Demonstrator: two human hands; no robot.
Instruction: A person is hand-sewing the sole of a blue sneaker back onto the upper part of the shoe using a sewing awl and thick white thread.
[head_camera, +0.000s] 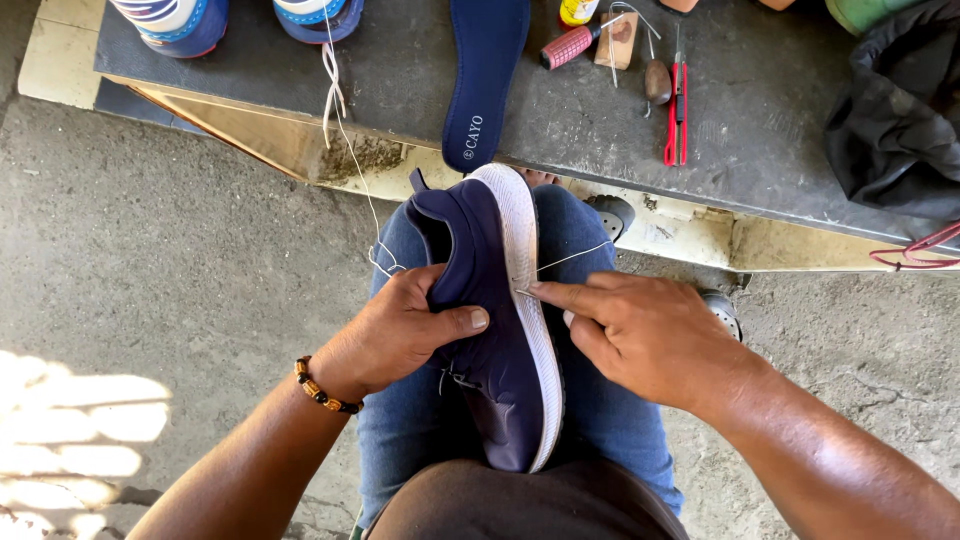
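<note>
Left hand grip clasps the navy shoe, right hand pinches thread, above concrete floor.

a small white printed label sits near the rounded end of a dark blue insole, which lies on the grey work board and hangs over its front edge. a yellow container with a red band stands at the board's top edge, cut off by the frame. no signs or screens are visible.
</note>
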